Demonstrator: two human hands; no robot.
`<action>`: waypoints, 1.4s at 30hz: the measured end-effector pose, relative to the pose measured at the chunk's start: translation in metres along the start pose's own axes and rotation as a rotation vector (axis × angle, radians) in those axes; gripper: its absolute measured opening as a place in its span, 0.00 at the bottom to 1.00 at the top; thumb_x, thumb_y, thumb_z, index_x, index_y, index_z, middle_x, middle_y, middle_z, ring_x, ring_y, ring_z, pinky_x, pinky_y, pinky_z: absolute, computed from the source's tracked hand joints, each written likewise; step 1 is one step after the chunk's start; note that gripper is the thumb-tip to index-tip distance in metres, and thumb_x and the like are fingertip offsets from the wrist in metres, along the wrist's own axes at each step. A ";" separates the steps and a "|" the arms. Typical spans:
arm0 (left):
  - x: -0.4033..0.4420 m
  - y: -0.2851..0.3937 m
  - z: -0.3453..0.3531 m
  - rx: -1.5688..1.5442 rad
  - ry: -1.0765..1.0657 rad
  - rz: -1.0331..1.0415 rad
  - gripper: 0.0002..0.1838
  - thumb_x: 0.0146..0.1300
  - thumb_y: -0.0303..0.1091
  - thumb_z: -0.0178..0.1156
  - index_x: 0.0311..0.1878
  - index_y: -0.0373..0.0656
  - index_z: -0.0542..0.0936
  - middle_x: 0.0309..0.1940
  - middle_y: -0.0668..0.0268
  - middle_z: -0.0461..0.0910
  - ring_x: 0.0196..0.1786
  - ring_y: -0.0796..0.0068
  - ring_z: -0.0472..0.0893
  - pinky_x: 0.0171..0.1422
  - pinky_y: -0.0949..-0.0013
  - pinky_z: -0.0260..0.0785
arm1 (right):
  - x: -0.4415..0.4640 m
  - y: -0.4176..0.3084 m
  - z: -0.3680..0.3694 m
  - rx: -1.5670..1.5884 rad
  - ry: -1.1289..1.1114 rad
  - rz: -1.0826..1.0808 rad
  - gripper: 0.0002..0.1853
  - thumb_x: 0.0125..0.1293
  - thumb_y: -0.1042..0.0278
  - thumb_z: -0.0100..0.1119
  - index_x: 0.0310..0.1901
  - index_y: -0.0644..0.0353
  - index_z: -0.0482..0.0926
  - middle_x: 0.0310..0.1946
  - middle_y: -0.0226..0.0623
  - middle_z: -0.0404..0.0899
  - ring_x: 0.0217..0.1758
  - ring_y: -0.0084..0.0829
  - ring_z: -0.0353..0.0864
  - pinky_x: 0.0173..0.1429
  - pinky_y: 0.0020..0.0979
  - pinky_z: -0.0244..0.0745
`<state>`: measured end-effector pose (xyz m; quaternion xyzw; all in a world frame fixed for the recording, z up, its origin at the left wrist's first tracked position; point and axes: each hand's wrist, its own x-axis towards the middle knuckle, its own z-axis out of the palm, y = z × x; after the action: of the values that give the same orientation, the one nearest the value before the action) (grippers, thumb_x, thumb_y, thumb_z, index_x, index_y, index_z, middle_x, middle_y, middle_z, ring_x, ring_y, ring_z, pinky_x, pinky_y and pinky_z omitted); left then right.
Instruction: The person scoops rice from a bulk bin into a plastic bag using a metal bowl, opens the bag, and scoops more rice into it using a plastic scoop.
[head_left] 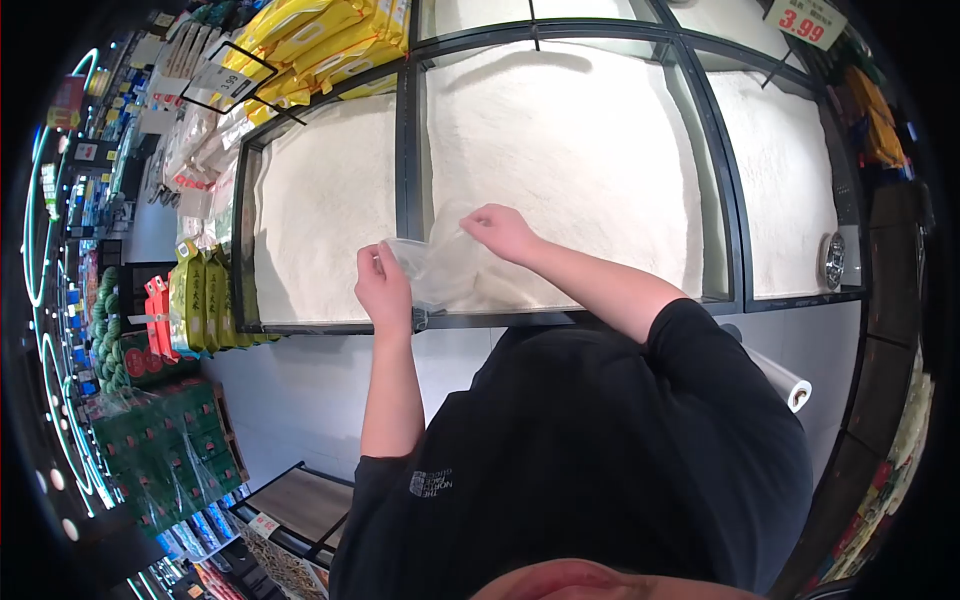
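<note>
A thin, clear plastic bag (432,270) is stretched between my two hands, over the front of a bin of fine white dry goods (560,140). My left hand (383,287) pinches the bag's left side, close to the bin's front rim. The upper right part of the bag is pinched by the fingers of my right hand (500,233), a little farther over the white goods. Through the film the bin's contents show faintly. Whether the bag's mouth is apart cannot be made out.
Black-framed bins of white goods lie left (325,200) and right (770,180). A shiny round metal object (832,260) sits in the right one. Yellow packs (330,45) and price signs (808,20) stand behind. A plastic roll (795,390) hangs below the front edge; green packs (195,300) are at left.
</note>
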<state>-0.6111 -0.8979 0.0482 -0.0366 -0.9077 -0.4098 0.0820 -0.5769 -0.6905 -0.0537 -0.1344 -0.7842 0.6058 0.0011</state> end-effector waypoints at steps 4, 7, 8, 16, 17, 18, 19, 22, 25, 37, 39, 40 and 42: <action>-0.003 0.001 -0.019 -0.113 0.036 -0.049 0.12 0.79 0.39 0.55 0.43 0.39 0.76 0.20 0.62 0.78 0.23 0.73 0.75 0.32 0.65 0.69 | 0.009 -0.038 0.000 0.001 -0.020 -0.047 0.19 0.65 0.57 0.69 0.52 0.61 0.86 0.49 0.49 0.82 0.53 0.43 0.86 0.60 0.36 0.80; -0.021 -0.005 -0.023 -0.214 -0.052 -0.062 0.11 0.79 0.37 0.54 0.42 0.38 0.75 0.21 0.62 0.79 0.24 0.73 0.78 0.32 0.64 0.70 | 0.011 -0.029 0.001 -0.171 0.003 -0.156 0.24 0.62 0.63 0.69 0.59 0.59 0.82 0.50 0.46 0.79 0.54 0.43 0.83 0.59 0.37 0.80; -0.027 -0.008 -0.024 -0.246 -0.133 -0.106 0.11 0.79 0.36 0.54 0.42 0.39 0.74 0.22 0.61 0.80 0.24 0.71 0.79 0.32 0.63 0.71 | 0.011 -0.019 -0.001 -0.242 0.012 -0.198 0.27 0.60 0.65 0.69 0.62 0.59 0.80 0.50 0.45 0.78 0.55 0.43 0.83 0.59 0.37 0.80; -0.058 -0.073 0.000 0.083 -0.684 0.030 0.14 0.73 0.43 0.59 0.44 0.41 0.71 0.25 0.53 0.81 0.32 0.50 0.85 0.40 0.47 0.74 | -0.026 0.023 -0.019 -0.467 -0.072 -0.005 0.41 0.61 0.83 0.53 0.78 0.53 0.61 0.52 0.49 0.73 0.51 0.41 0.81 0.58 0.38 0.79; -0.054 -0.075 -0.001 0.146 -0.695 0.058 0.19 0.71 0.47 0.60 0.49 0.40 0.72 0.27 0.53 0.82 0.37 0.48 0.86 0.45 0.45 0.75 | -0.031 0.023 -0.019 -0.510 -0.073 0.003 0.42 0.61 0.84 0.51 0.79 0.53 0.60 0.52 0.50 0.73 0.52 0.42 0.81 0.59 0.38 0.79; -0.047 -0.066 -0.004 0.107 -0.650 0.105 0.20 0.71 0.47 0.60 0.51 0.40 0.72 0.28 0.52 0.82 0.38 0.48 0.86 0.46 0.46 0.75 | -0.036 0.015 -0.019 -0.507 -0.070 0.023 0.42 0.60 0.85 0.50 0.79 0.52 0.60 0.52 0.50 0.72 0.54 0.43 0.80 0.60 0.39 0.78; -0.039 -0.056 -0.006 0.068 -0.604 0.150 0.20 0.71 0.47 0.60 0.53 0.40 0.72 0.29 0.52 0.83 0.40 0.47 0.86 0.47 0.48 0.76 | -0.041 0.003 -0.018 -0.502 -0.068 0.043 0.43 0.59 0.86 0.48 0.79 0.52 0.60 0.53 0.50 0.72 0.56 0.45 0.79 0.62 0.39 0.77; -0.014 -0.034 0.007 0.067 -0.548 0.296 0.23 0.69 0.47 0.63 0.56 0.40 0.73 0.28 0.54 0.81 0.39 0.51 0.85 0.47 0.53 0.77 | -0.045 -0.001 -0.017 -0.538 -0.072 -0.005 0.43 0.60 0.88 0.46 0.79 0.49 0.61 0.52 0.51 0.72 0.53 0.45 0.79 0.60 0.39 0.77; 0.021 -0.028 0.042 0.131 -0.743 0.327 0.19 0.69 0.45 0.63 0.53 0.42 0.76 0.26 0.57 0.81 0.39 0.52 0.86 0.46 0.53 0.77 | -0.042 -0.015 -0.021 -0.639 -0.090 -0.042 0.41 0.60 0.90 0.45 0.76 0.48 0.67 0.51 0.49 0.73 0.50 0.45 0.78 0.59 0.39 0.77; 0.047 -0.016 0.008 -0.263 -0.551 0.057 0.08 0.68 0.35 0.65 0.43 0.43 0.78 0.18 0.67 0.74 0.22 0.71 0.76 0.31 0.64 0.68 | -0.053 -0.005 -0.055 -0.661 0.256 -0.215 0.24 0.65 0.84 0.55 0.62 0.52 0.81 0.47 0.42 0.75 0.51 0.40 0.80 0.56 0.35 0.79; 0.041 -0.015 0.004 -0.292 -0.533 -0.001 0.08 0.68 0.33 0.66 0.43 0.42 0.78 0.17 0.69 0.72 0.21 0.77 0.72 0.30 0.67 0.65 | -0.058 -0.005 -0.054 -0.572 0.271 -0.171 0.22 0.67 0.79 0.59 0.62 0.51 0.80 0.48 0.42 0.76 0.51 0.39 0.80 0.56 0.35 0.79; 0.037 -0.016 0.005 -0.314 -0.559 -0.019 0.07 0.68 0.33 0.65 0.43 0.42 0.78 0.16 0.69 0.71 0.21 0.79 0.71 0.29 0.68 0.64 | -0.062 -0.005 -0.054 -0.528 0.280 -0.148 0.22 0.68 0.76 0.61 0.63 0.51 0.79 0.49 0.42 0.76 0.51 0.39 0.81 0.57 0.35 0.80; 0.028 -0.020 0.008 -0.354 -0.612 -0.055 0.07 0.69 0.33 0.65 0.43 0.42 0.77 0.15 0.71 0.68 0.20 0.82 0.68 0.29 0.70 0.62 | -0.075 -0.008 -0.057 -0.513 0.324 -0.207 0.21 0.69 0.71 0.63 0.63 0.52 0.79 0.50 0.42 0.77 0.52 0.38 0.82 0.57 0.36 0.80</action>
<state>-0.6425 -0.9054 0.0338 -0.1469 -0.8057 -0.5331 -0.2123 -0.4967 -0.6541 -0.0189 -0.1445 -0.9105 0.3556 0.1539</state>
